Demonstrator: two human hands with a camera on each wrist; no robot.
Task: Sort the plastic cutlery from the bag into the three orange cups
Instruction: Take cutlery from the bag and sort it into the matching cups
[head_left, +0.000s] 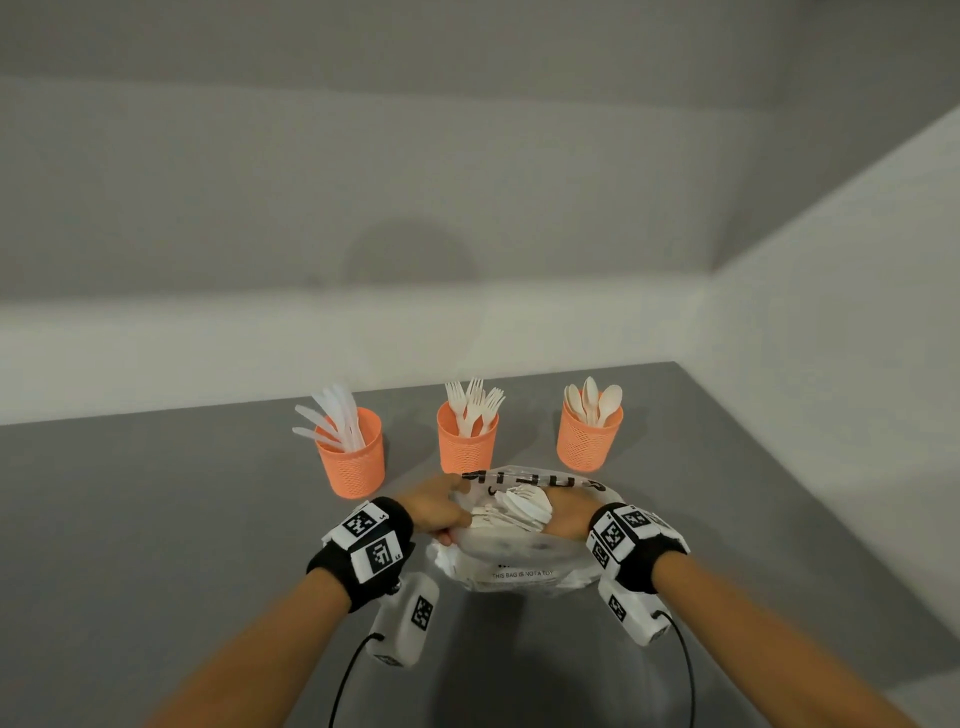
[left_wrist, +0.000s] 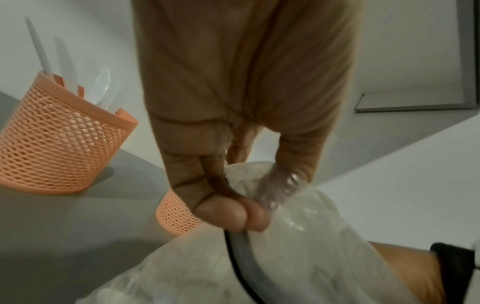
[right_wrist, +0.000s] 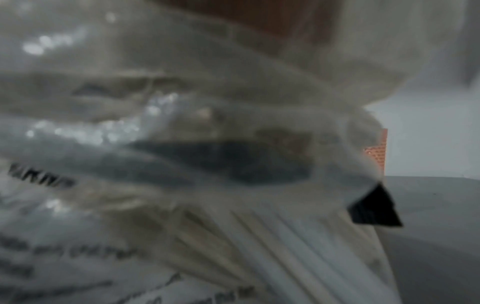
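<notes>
Three orange mesh cups stand in a row: knives in the left cup (head_left: 352, 457), forks in the middle cup (head_left: 466, 441), spoons in the right cup (head_left: 589, 439). In front of them lies the clear printed bag (head_left: 519, 564), holding white cutlery (head_left: 524, 506) with spoon bowls on top. My left hand (head_left: 452, 519) pinches the bag's left rim between thumb and fingers (left_wrist: 221, 214). My right hand (head_left: 565, 512) reaches into the bag's mouth from the right; its fingers are hidden by the film and the cutlery. The right wrist view is blurred by the bag (right_wrist: 182, 144); cutlery handles (right_wrist: 285, 246) show through it.
The grey table (head_left: 156, 519) ends at white walls behind and to the right. The knife cup (left_wrist: 62, 148) stands close to the left of my left hand, the fork cup (left_wrist: 174, 214) just beyond it. Camera cables hang under both wrists.
</notes>
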